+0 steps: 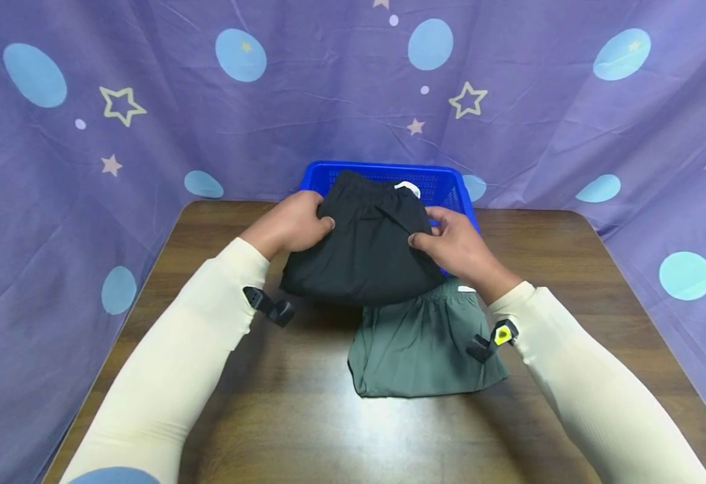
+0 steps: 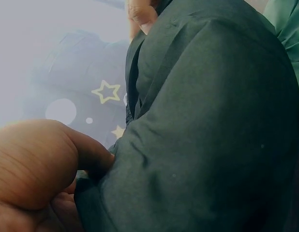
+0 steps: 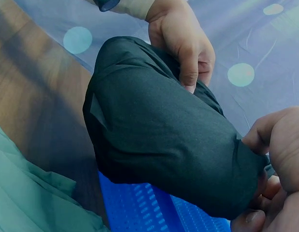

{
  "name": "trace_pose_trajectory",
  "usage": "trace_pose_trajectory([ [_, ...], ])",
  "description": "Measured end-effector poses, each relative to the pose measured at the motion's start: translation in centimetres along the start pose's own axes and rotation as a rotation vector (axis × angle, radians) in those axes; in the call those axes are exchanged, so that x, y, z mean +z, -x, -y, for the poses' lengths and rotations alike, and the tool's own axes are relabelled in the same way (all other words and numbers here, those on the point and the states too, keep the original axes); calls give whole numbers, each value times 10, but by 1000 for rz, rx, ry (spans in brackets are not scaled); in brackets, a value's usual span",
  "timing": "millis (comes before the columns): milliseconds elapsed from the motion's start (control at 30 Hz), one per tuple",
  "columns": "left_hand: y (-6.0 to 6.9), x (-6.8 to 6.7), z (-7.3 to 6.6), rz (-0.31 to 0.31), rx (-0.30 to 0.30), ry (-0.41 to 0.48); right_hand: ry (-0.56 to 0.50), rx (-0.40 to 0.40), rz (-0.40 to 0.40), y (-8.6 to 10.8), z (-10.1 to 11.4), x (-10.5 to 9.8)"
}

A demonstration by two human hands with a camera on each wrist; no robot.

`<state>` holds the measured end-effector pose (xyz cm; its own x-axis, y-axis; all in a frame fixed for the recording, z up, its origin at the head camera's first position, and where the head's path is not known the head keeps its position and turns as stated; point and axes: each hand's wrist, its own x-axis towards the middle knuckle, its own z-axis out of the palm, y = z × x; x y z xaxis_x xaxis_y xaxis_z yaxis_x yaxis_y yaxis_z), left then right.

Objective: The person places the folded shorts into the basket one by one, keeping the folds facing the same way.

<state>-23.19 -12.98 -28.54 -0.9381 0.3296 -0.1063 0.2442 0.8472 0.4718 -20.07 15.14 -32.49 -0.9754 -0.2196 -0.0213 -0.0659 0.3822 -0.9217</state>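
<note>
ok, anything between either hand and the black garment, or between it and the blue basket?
Nothing visible: the left hand and right hand grip the black garment directly, held partly over the blue basket. The green garment lies on the table outside the basket.

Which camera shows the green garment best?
The head view: most of the green garment shows, lower edge included. Each wrist view catches only a piece: upper right in the left one, lower left in the right one.

Black garment (image 1: 365,249): smooth, matt cloth. Green garment (image 1: 419,356): matt, puckered cloth. Basket (image 1: 383,166): perforated plastic, faint sheen. Table (image 1: 304,423): wood-grained, smooth, glossy. Curtain (image 1: 341,101): creased cloth. 2 sleeves (image 1: 171,363): matt cloth.
</note>
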Motion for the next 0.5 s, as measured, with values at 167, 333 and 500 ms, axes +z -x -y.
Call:
trace_pose_trajectory([
  [167, -9, -1, -1, -4, -6, -6, -13, -4, -2, -8, -2, -2],
  [333, -17, -3, -3, 3, -11, -1, -47, 1, -4, -14, -1, -4],
  [500, -20, -9, -4, 7, -9, -3, -50, 23, -26, -17, 4, -8],
])
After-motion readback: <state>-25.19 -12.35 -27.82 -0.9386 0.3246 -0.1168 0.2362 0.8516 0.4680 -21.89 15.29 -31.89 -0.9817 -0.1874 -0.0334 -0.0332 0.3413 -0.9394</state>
